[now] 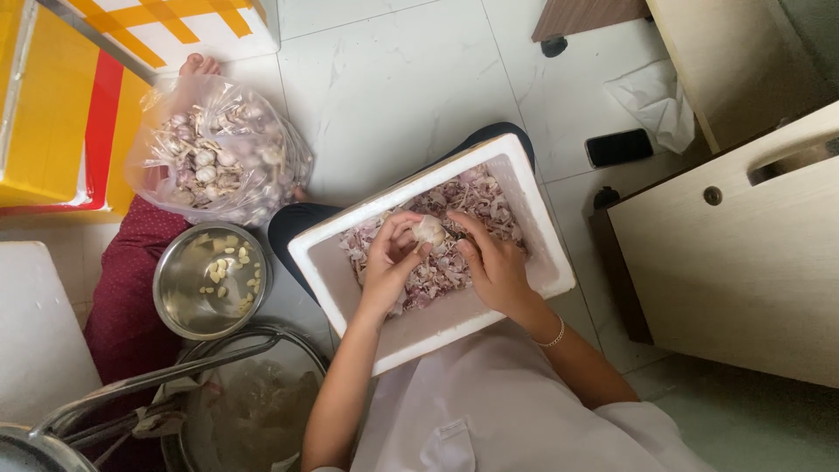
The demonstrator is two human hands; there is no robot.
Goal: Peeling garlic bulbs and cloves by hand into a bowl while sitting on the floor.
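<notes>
Both hands are over the white foam box (325, 262), which rests on the person's lap above the tiled floor (393, 79). The left hand (391, 258) and right hand (494, 267) meet at 1 garlic bulb (429, 230), fingertips clamped on it from both sides, thumbs digging at the skin. The bulb hangs just above the heap of pinkish garlic skins (437, 271) that fills the far half of the box.

Off the box's left edge sits a steel bowl (179, 293) with a scatter of peeled cloves (229, 267), and beyond it a clear plastic bag (214, 153) stuffed with whole bulbs. A dark phone (619, 147) lies on the floor near the far right corner.

The risk, as I judge it: the box is only balanced on the lap, so a hard twist could tip it and spill skins. A freed clove could also drop into the peelings and get lost there.
</notes>
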